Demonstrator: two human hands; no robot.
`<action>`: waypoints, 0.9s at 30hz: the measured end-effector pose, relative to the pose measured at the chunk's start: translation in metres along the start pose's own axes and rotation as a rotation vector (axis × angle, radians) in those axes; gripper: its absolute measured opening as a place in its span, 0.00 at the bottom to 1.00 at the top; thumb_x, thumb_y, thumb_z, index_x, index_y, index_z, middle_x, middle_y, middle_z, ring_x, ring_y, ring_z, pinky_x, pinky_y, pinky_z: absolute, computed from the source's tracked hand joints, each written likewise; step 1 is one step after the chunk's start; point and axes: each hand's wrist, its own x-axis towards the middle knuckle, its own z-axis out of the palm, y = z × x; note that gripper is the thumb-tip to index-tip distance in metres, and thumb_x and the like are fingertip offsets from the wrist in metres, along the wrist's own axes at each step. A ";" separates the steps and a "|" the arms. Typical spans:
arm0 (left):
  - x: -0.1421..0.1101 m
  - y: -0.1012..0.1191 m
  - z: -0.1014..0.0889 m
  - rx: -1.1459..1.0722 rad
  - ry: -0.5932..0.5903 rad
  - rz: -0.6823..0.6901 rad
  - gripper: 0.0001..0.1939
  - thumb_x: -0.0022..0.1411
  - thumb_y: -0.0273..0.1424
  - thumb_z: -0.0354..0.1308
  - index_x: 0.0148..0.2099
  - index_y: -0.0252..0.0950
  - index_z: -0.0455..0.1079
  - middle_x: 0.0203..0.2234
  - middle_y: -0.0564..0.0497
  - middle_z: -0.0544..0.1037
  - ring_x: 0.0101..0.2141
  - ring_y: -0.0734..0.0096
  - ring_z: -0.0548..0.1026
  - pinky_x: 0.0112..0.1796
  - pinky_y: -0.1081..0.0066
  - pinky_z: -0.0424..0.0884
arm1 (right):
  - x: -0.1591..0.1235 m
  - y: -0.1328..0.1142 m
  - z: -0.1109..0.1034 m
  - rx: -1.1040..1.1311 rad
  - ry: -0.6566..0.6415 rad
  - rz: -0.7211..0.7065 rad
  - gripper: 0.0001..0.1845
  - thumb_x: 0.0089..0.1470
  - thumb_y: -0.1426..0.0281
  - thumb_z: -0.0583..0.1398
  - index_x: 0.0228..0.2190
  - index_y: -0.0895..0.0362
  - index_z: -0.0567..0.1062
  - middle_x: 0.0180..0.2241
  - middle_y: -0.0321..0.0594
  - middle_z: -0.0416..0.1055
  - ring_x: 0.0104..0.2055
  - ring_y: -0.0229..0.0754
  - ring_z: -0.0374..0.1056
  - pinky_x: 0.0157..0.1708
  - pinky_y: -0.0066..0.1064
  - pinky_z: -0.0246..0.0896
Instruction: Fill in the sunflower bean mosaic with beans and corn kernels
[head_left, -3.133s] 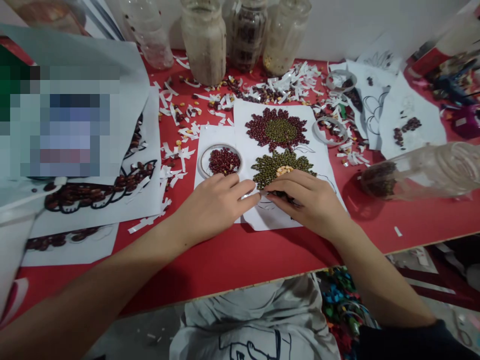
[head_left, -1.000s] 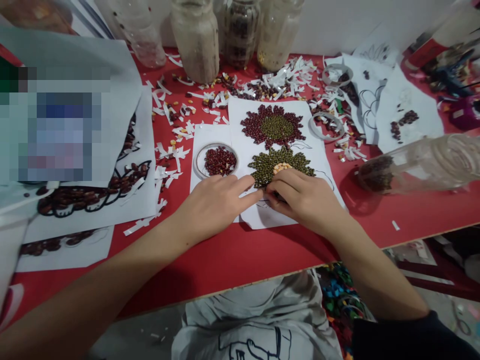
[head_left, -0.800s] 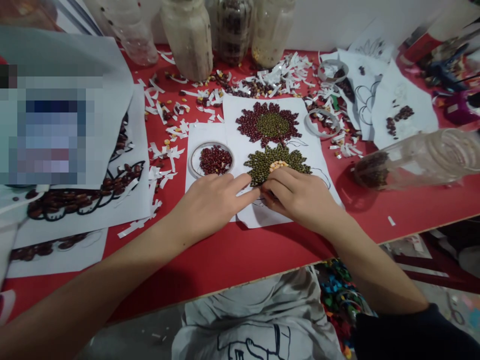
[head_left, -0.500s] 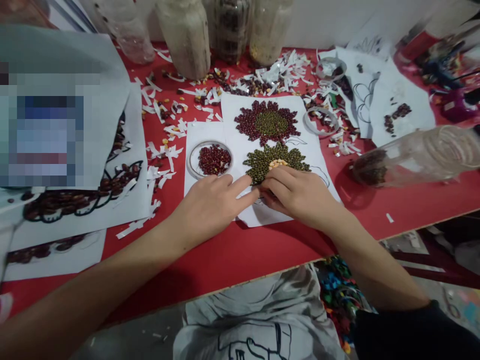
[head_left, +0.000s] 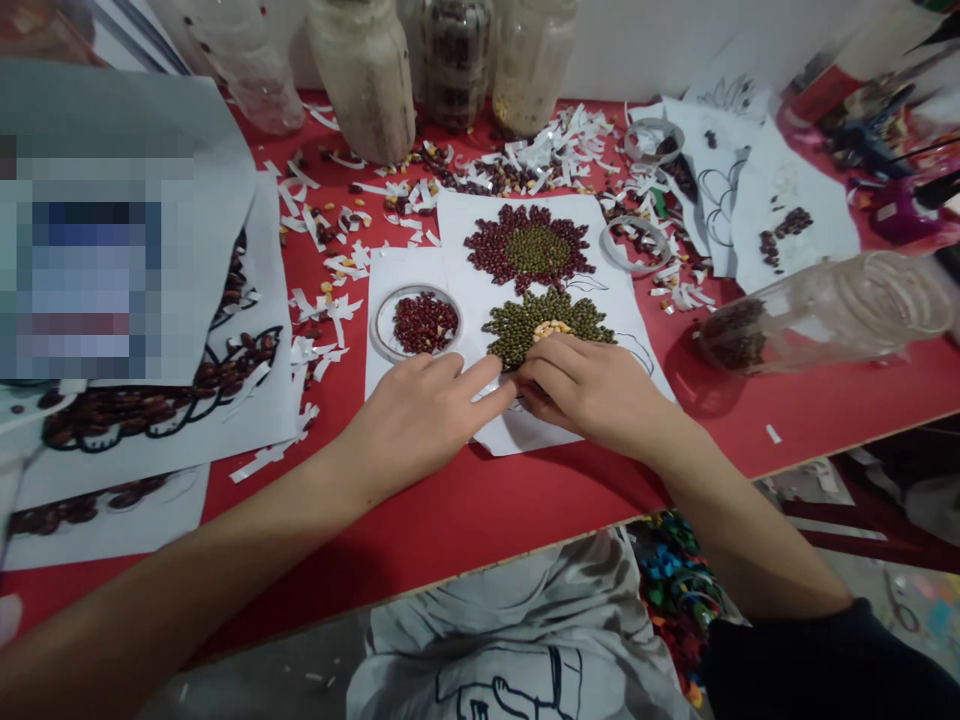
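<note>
A white sheet [head_left: 525, 430] bears two flowers made of seeds. The upper flower [head_left: 487, 250] has dark red beans around a green middle; the lower flower [head_left: 510, 325] has green beans around pale yellow kernels [head_left: 551, 328]. At the lower flower's near edge, my right hand [head_left: 589, 385] is closed in a pinch, its fingertips hidden. My left hand [head_left: 431, 400] lies on the paper with fingers stretched out, index finger and thumb tips close to the right fingertips. Just beyond the left hand sits a round lid [head_left: 379, 335] holding red beans [head_left: 425, 322].
Several jars [head_left: 360, 80] line the wall. A clear jar [head_left: 832, 310] with dark seeds lies on its side at right. Paper scraps [head_left: 577, 140] and loose seeds litter the red table [head_left: 360, 560]. Bean-covered drawings [head_left: 255, 430] are at left, partly under a grey sheet [head_left: 202, 200].
The view has shifted very slightly. Both hands stay in nearly the same place by the lower flower.
</note>
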 end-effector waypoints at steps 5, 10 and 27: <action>0.000 0.000 0.000 0.000 0.002 0.003 0.11 0.67 0.22 0.55 0.49 0.40 0.71 0.40 0.51 0.77 0.32 0.63 0.75 0.28 0.65 0.68 | 0.000 0.001 0.001 -0.004 -0.005 0.000 0.11 0.65 0.74 0.54 0.32 0.59 0.74 0.30 0.42 0.73 0.34 0.41 0.66 0.28 0.32 0.57; 0.000 0.001 -0.002 0.004 0.012 0.006 0.11 0.67 0.22 0.56 0.49 0.40 0.71 0.40 0.51 0.77 0.32 0.63 0.75 0.29 0.65 0.69 | 0.000 -0.001 0.001 -0.004 0.013 -0.002 0.10 0.63 0.75 0.54 0.33 0.59 0.74 0.30 0.42 0.73 0.33 0.41 0.67 0.28 0.31 0.59; -0.003 -0.002 0.008 -0.045 0.087 -0.007 0.12 0.70 0.24 0.54 0.52 0.39 0.73 0.42 0.51 0.79 0.34 0.64 0.74 0.29 0.67 0.66 | -0.006 0.005 -0.009 0.278 0.099 0.184 0.07 0.66 0.70 0.55 0.39 0.58 0.73 0.36 0.44 0.76 0.40 0.43 0.73 0.33 0.32 0.65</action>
